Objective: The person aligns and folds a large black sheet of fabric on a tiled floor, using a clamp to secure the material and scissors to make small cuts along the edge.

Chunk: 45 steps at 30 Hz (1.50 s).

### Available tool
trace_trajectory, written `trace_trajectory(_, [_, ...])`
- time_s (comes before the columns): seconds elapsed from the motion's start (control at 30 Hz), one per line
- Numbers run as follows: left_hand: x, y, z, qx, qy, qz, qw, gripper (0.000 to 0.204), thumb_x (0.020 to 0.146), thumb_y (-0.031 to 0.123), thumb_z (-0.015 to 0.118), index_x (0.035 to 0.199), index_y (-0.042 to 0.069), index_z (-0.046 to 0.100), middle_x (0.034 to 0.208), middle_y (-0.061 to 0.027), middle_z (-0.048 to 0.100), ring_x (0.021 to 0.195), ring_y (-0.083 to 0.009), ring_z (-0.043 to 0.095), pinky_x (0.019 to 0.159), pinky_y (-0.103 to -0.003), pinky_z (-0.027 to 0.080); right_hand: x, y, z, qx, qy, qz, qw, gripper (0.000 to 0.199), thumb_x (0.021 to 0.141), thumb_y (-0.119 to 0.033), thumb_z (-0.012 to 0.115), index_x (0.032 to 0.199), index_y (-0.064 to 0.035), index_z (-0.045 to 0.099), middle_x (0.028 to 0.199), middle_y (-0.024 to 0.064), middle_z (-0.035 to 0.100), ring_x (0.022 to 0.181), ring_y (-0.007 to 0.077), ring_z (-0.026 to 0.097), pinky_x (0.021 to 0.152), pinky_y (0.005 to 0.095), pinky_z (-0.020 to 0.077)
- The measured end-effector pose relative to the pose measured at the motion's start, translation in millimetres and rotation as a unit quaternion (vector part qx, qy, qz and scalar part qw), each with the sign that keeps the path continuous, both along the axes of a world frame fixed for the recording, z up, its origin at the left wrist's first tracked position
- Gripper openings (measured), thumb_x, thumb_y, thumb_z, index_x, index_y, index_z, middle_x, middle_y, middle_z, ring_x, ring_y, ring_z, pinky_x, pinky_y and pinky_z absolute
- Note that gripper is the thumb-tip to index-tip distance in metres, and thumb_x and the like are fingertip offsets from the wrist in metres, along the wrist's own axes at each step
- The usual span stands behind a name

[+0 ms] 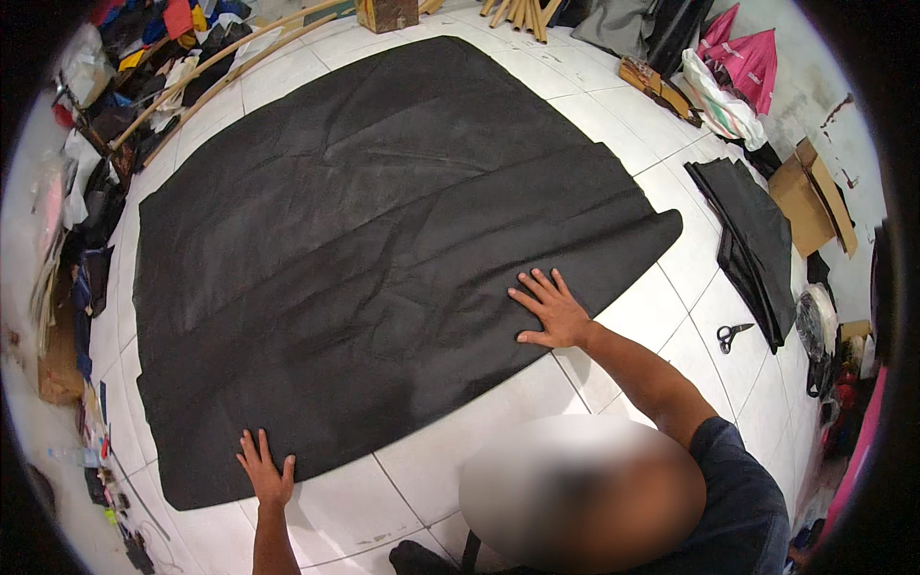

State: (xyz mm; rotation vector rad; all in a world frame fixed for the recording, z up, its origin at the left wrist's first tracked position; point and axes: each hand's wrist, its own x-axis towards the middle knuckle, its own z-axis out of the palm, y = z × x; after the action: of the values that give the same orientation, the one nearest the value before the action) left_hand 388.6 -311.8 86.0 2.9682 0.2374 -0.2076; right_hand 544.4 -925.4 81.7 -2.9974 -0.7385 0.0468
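**White tile floor, black cloth spread flat**

White floor tiles (661, 287) carry a large black fabric sheet (383, 240), laid out flat with faint creases. Both hands press on its near edge, fingers spread and palms down: the left hand (265, 471) at the lower corner, the right hand (551, 311) further along. Beyond the right hand lie folded black fabric (752, 235) and scissors (733, 335). Bamboo poles (220, 67) and heaped cloth (163, 29) line the far left.
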Motion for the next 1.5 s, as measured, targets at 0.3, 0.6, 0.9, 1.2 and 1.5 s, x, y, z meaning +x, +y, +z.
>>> trace_trajectory(0.3, [-10, 10, -31, 0.020, 0.001, 0.002, 1.000, 0.077, 0.087, 0.039, 0.054, 0.147, 0.006, 0.019, 0.152, -0.0225, 0.007, 0.141, -0.0406, 0.006, 0.111, -0.056, 0.003, 4, 4, -8, 0.021, -0.004, 0.019, 1.000, 0.079, 0.083, -0.069, 0.041, 0.141, -0.0155, 0.035, 0.147, 0.0176, 0.027, 0.137, 0.0372, 0.023, 0.112, 0.0537, 0.0139])
trace_trajectory(0.6, [-79, 97, -70, -0.360, -0.194, 0.596, 0.692, 0.068, 0.079, 0.055, 0.064, 0.115, -0.002, 0.053, 0.093, -0.0153, 0.064, 0.072, -0.0271, 0.061, 0.062, -0.034, 0.049, -55, -117, -22, 0.470, 0.085, -0.659, 0.580, 0.049, 0.090, -0.039, 0.054, 0.117, 0.0009, 0.045, 0.087, 0.0153, 0.060, 0.064, 0.0254, 0.060, 0.058, 0.0361, 0.0502])
trace_trajectory(0.9, [-55, 151, -63, -0.767, -0.253, 0.407, 0.427, 0.050, 0.090, 0.039, 0.051, 0.126, 0.005, 0.051, 0.128, -0.0078, 0.054, 0.117, -0.0266, 0.050, 0.100, -0.042, 0.039, -1, -119, -1, 0.826, 0.025, -0.515, 0.229, 0.049, 0.084, -0.038, 0.044, 0.123, -0.0077, 0.044, 0.132, 0.0150, 0.043, 0.116, 0.0311, 0.047, 0.104, 0.0502, 0.0310])
trace_trajectory(1.2, [0, 162, -28, -0.751, -0.295, 0.463, 0.366, 0.049, 0.090, 0.036, 0.048, 0.126, 0.004, 0.052, 0.131, -0.0117, 0.052, 0.119, -0.0305, 0.050, 0.102, -0.049, 0.038, 31, -139, 0, 0.876, 0.019, -0.400, 0.270, 0.044, 0.088, -0.026, 0.053, 0.123, 0.0007, 0.049, 0.126, 0.0186, 0.054, 0.116, 0.0353, 0.050, 0.105, 0.0451, 0.0343])
trace_trajectory(1.5, [19, 206, 122, -0.734, -0.332, 0.373, 0.461, 0.049, 0.084, 0.028, 0.059, 0.123, 0.000, 0.052, 0.127, -0.0159, 0.053, 0.117, -0.0308, 0.050, 0.101, -0.048, 0.039, 103, -158, 149, 0.872, -0.042, -0.341, 0.349, 0.031, 0.080, -0.014, 0.061, 0.107, 0.0009, 0.055, 0.105, 0.0164, 0.061, 0.095, 0.0325, 0.058, 0.092, 0.0453, 0.0429])
